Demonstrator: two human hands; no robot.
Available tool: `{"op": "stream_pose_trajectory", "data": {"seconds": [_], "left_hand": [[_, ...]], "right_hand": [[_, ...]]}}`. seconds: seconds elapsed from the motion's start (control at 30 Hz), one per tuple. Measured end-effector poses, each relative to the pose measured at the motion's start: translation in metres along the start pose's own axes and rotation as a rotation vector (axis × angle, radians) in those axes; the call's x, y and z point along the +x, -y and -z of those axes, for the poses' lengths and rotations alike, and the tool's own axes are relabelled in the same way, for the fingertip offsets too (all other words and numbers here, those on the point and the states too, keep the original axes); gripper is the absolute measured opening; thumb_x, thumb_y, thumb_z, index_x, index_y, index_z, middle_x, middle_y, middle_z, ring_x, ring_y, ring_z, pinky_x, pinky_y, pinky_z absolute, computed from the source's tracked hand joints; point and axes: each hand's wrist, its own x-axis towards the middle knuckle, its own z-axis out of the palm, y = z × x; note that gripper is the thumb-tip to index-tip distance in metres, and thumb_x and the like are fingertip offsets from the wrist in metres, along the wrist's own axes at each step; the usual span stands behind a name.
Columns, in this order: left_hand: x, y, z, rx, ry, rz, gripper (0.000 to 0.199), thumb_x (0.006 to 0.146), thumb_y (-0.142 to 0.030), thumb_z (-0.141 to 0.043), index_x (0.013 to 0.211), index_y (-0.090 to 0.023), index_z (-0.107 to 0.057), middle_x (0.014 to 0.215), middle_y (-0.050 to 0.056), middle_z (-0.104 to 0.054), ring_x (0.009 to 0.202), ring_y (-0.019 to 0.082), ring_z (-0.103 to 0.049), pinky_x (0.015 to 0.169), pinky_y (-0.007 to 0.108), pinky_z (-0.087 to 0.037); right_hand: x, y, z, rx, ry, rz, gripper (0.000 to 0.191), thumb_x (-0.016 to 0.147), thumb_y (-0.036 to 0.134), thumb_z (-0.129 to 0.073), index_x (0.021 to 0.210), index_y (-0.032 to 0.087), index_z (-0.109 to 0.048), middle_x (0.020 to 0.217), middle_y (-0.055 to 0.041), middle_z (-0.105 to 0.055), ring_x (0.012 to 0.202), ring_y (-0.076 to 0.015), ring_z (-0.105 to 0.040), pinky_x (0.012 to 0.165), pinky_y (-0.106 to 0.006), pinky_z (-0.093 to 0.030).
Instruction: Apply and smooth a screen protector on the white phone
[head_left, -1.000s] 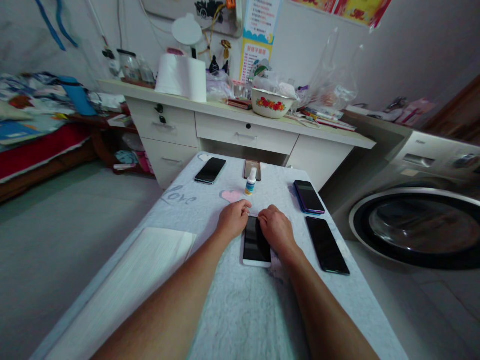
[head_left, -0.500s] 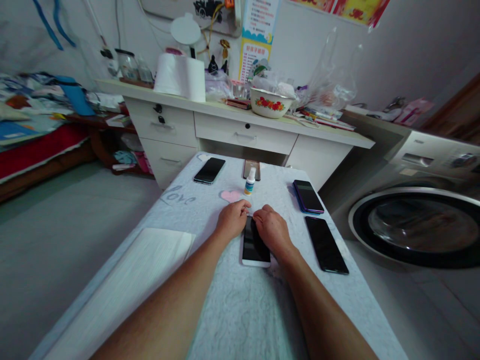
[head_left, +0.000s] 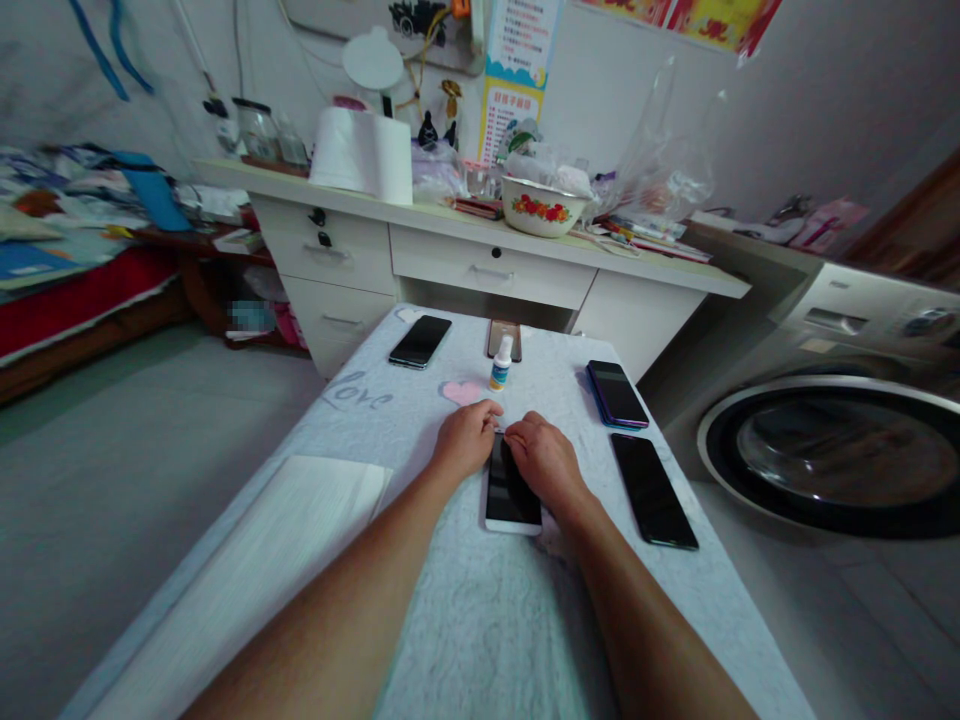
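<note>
A white-framed smartphone (head_left: 514, 500) with a dark screen lies flat on the cloth-covered table (head_left: 465, 610), between my forearms. At its upper left corner is my left hand (head_left: 466, 438), fingers curled in and closed against the phone's edge. My right hand (head_left: 546, 455) covers the upper right of the screen, its fingertips pinched together at the top edge. Whatever thin thing may be between those fingertips is too small to make out. Just beyond the hands stands a small white spray bottle (head_left: 500, 366) with a blue and yellow label.
Black phones lie at the right (head_left: 654, 490) and far left (head_left: 420, 341); stacked phones (head_left: 616, 393) sit farther right. A brownish phone (head_left: 504, 340) is behind the bottle. A folded whitish cloth (head_left: 270, 560) covers the left side. A washing machine (head_left: 832, 330) and white desk (head_left: 495, 265) stand nearby.
Almost nothing differs. My right fingertips have shifted very slightly at the phone's top edge; the phone and the other things stay in place.
</note>
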Motion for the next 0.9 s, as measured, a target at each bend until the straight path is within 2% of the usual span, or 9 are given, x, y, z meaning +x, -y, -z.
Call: {"op": "stream_pose_trajectory", "data": {"seconds": [0.9], "left_hand": [[-0.0007,-0.0003,-0.0001,-0.005,-0.026,-0.029,0.027,0.078,-0.009,-0.049,0.099,-0.020,-0.063,0.086,0.002,-0.071,0.080,0.014,-0.064,0.071,0.024,-0.045]], "right_hand": [[-0.0031,0.0019,0.0006,0.019,-0.003,0.044,0.026,0.094,0.023,-0.042,0.091,0.021,-0.068,0.094,-0.0035,-0.059,0.082,-0.0124,-0.057,0.072,-0.022,-0.036]]}}
